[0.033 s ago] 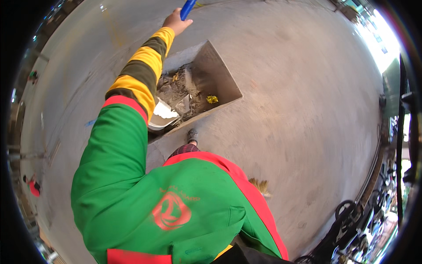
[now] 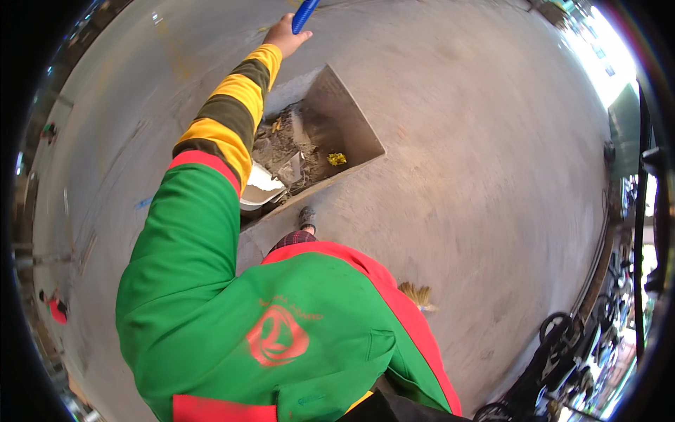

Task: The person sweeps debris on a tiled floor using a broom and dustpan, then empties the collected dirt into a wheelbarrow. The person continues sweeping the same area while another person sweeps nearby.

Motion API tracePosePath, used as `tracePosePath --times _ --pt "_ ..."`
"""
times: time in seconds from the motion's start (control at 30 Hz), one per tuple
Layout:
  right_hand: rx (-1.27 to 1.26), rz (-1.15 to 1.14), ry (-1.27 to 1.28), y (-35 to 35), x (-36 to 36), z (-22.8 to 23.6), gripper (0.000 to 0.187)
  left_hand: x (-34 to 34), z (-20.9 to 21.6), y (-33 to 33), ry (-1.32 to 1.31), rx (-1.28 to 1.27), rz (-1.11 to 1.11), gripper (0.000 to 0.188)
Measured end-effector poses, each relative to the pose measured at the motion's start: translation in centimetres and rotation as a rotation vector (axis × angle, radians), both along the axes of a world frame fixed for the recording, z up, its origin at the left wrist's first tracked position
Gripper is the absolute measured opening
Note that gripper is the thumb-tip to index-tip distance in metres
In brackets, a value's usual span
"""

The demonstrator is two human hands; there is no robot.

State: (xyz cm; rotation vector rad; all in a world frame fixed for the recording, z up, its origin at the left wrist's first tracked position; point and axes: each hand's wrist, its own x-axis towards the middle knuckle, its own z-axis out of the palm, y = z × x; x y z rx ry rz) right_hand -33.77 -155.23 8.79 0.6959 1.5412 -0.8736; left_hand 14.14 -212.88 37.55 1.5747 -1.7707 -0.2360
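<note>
My left hand (image 2: 287, 36) is at the top, stretched far ahead, with its fingers wrapped round a blue ribbed handle (image 2: 304, 15). The handle's upper part leaves the picture, so what it belongs to is hidden. Below the hand and partly behind my striped sleeve stands a grey open bin (image 2: 351, 116). Dirt and scraps (image 2: 285, 151) lie in it, with a crumpled yellow wrapper (image 2: 337, 159) and a pale curved container (image 2: 261, 188). My right hand is out of view. By my right side, straw broom bristles (image 2: 417, 294) show on the floor; the rest of the broom is hidden.
Grey concrete floor (image 2: 485, 176) surrounds the bin. My shoe (image 2: 307, 216) is close to the bin's near edge. Parked two-wheelers (image 2: 555, 344) line the lower right. At the far left a person in red (image 2: 56, 308) is visible in the distance.
The whole view has shifted very slightly. My left hand keeps its grip on the blue handle, and the bin's contents look the same.
</note>
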Motion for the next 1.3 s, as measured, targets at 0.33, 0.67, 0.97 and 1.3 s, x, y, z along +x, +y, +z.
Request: tracePosePath --times 0.33,0.67,0.97,1.3 --pt "-0.042 -0.234 0.049 1.2 6.5 -0.1 0.013 -9.0 -7.8 -3.9 0.02 0.179 -0.224 0.063" --pt "-0.047 -0.238 0.062 -0.2 6.4 -1.0 0.015 -4.5 -4.0 -4.1 -0.191 0.05 -0.022 0.05" --pt "-0.123 -0.166 0.065 -3.8 2.1 -4.5 0.017 0.1 3.3 2.7 -0.187 -0.003 0.182 0.05" --pt "-0.058 -0.266 0.038 -15.3 -3.0 -6.2 0.025 11.8 8.8 20.6 0.04 -0.306 0.602 0.05"
